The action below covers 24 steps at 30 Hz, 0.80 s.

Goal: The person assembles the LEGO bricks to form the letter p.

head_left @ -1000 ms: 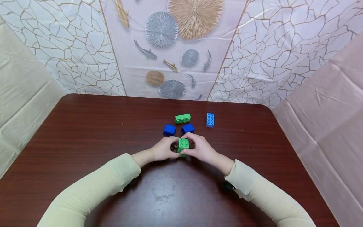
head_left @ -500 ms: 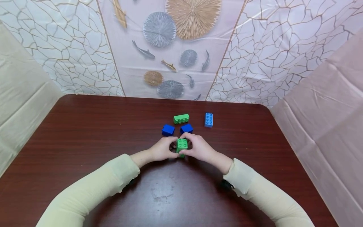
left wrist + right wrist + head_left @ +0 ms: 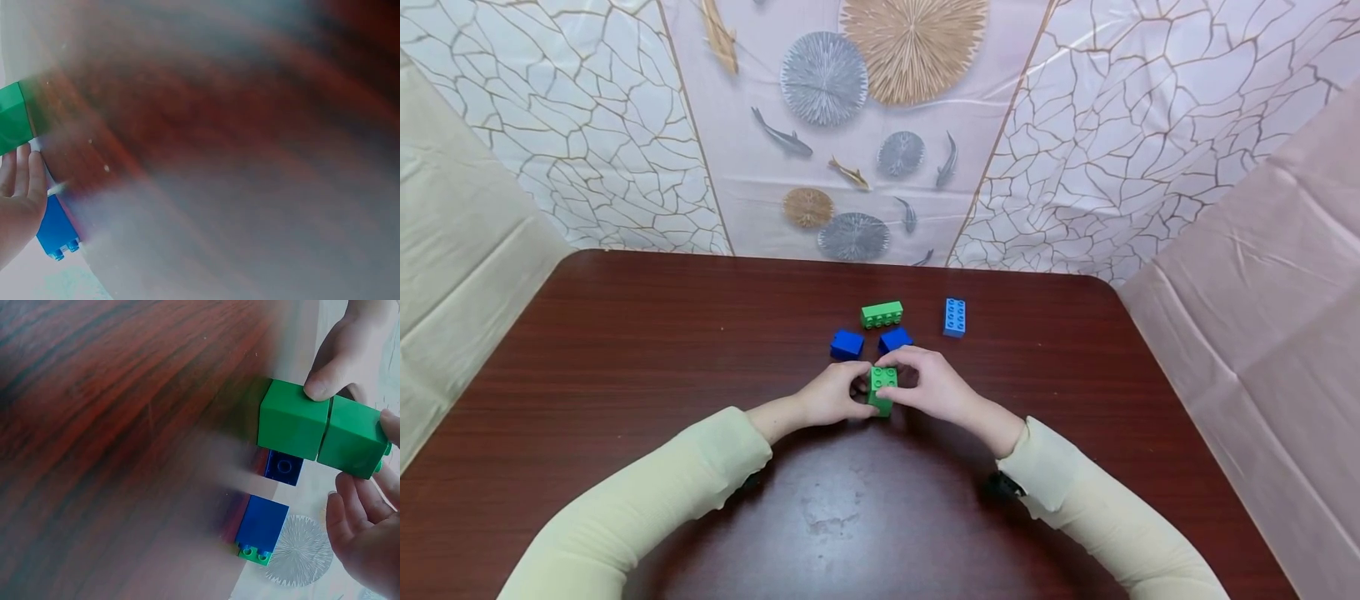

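Two green toy building blocks stand one on the other at the middle of the table, the upper block [image 3: 883,375] studs up over the lower block [image 3: 290,425]. A thin seam shows between them in the right wrist view. My left hand [image 3: 831,394] grips the lower block from the left, its thumb near the seam. With thumb and fingers, my right hand [image 3: 938,388] pinches the upper block near its top. In the left wrist view only a corner of the green stack [image 3: 14,119] shows, beside some fingers.
Just behind the hands lie two dark blue blocks, one on the left [image 3: 847,344] and one on the right [image 3: 895,339]. A long green brick [image 3: 882,314] lies on its side behind them. To the right is a light blue brick [image 3: 955,317] on the brown table [image 3: 1037,350].
My right hand has shifted slightly upward on the upper block, its thumb now across the top front edge. The left hand keeps its grip in place; the loose bricks stay where they were.
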Tool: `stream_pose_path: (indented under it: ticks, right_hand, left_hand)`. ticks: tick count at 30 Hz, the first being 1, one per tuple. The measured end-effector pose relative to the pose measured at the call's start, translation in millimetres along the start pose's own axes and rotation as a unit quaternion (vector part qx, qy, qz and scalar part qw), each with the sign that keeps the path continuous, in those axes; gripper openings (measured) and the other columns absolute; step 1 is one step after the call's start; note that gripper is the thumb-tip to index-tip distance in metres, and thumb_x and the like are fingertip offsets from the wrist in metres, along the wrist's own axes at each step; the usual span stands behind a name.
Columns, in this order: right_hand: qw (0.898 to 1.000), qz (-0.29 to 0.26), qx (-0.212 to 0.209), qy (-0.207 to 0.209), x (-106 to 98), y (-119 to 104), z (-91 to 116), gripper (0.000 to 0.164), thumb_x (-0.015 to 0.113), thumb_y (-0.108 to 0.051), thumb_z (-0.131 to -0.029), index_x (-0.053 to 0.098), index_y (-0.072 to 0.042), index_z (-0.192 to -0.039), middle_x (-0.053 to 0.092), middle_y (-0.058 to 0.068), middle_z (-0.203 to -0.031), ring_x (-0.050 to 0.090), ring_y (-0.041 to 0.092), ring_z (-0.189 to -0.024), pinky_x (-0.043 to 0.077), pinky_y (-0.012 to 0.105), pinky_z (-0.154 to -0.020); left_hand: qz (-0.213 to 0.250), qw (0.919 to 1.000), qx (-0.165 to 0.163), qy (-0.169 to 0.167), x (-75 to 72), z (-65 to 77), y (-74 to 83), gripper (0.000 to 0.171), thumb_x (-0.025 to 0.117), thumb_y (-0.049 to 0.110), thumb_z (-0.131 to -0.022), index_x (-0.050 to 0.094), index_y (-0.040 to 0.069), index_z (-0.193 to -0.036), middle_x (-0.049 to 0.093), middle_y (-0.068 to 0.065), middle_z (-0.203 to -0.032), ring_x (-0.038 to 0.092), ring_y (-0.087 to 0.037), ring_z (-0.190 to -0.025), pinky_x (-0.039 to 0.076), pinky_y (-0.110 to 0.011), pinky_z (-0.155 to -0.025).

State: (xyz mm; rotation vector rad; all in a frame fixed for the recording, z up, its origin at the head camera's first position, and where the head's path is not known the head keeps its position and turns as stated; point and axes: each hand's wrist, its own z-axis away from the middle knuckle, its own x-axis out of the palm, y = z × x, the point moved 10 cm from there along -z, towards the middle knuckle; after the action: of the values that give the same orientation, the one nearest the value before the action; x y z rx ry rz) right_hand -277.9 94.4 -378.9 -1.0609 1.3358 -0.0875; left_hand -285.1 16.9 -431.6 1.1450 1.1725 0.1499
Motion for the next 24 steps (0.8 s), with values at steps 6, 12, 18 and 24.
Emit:
stream_pose_path:
  ticks: [6,12,18,24]
  right_hand:
    - [1.000,0.011,-0.021,0.003,-2,-4,0,0.031,0.074,-0.018,-0.080,0.067,-0.006,-0.107,0.067,0.007,-0.099,0.058,0.016,-0.086,0.054,0.039,-0.077]
    - [0.999,0.032,-0.027,-0.006,-1,-10,-2,0.030,0.074,-0.018,-0.080,0.068,-0.006,-0.107,0.067,0.007,-0.100,0.058,0.020,-0.086,0.053,0.038,-0.075]
    - [0.998,0.053,-0.031,-0.004,1,-15,-2,0.030,0.073,-0.019,-0.081,0.068,-0.006,-0.107,0.066,0.007,-0.099,0.057,0.021,-0.082,0.052,0.034,-0.070]
    - [1.000,0.019,-0.013,0.001,1,-5,4,0.035,0.074,-0.019,-0.080,0.066,-0.007,-0.112,0.066,0.006,-0.104,0.059,0.017,-0.089,0.053,0.035,-0.079]
  left_hand:
    - [0.004,0.9999,-0.009,-0.003,1.4,-1.2,-2.3,0.028,0.074,0.015,-0.078,0.058,0.007,-0.098,0.065,-0.007,-0.097,0.062,-0.016,-0.090,0.050,-0.021,-0.077]
    - [0.005,0.9999,-0.010,-0.002,0.9,-1.0,-3.1,0.031,0.075,0.016,-0.078,0.058,0.006,-0.102,0.065,-0.007,-0.097,0.062,-0.015,-0.090,0.050,-0.021,-0.077]
    - [0.006,1.0000,-0.004,0.000,0.3,-0.3,-1.3,0.037,0.075,0.016,-0.078,0.059,0.006,-0.109,0.066,-0.005,-0.098,0.062,-0.014,-0.090,0.050,-0.021,-0.077]
    - [0.005,1.0000,0.001,-0.001,1.1,0.1,1.2,0.031,0.074,0.015,-0.078,0.058,0.006,-0.103,0.064,-0.006,-0.098,0.062,-0.015,-0.090,0.051,-0.022,-0.077]
